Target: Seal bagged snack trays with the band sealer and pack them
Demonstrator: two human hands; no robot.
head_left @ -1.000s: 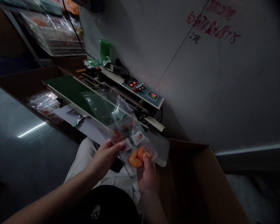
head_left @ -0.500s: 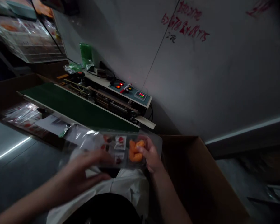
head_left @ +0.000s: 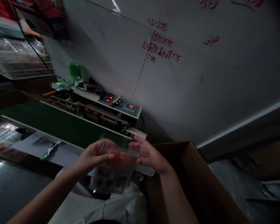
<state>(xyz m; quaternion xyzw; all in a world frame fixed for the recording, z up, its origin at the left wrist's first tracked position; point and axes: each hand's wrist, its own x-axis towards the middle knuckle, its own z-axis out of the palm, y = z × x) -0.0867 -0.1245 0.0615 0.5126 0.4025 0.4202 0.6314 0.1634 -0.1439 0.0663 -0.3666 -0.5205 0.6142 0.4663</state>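
We pinched a blurred clear plastic pack (head_left: 112,179) in our left hand (head_left: 94,155), held our right hand (head_left: 151,156) spread beside its upper corner, could not tell whether they touched, had the pack above our lap (head_left: 124,208), near a green belt (head_left: 49,121).

It was dim. Red numbers (head_left: 131,106) glowed at the right end of the control panel (head_left: 123,106). A white shine (head_left: 116,6) streaked the wall (head_left: 189,93) high up. The plastic pack (head_left: 110,180) looked blurry.
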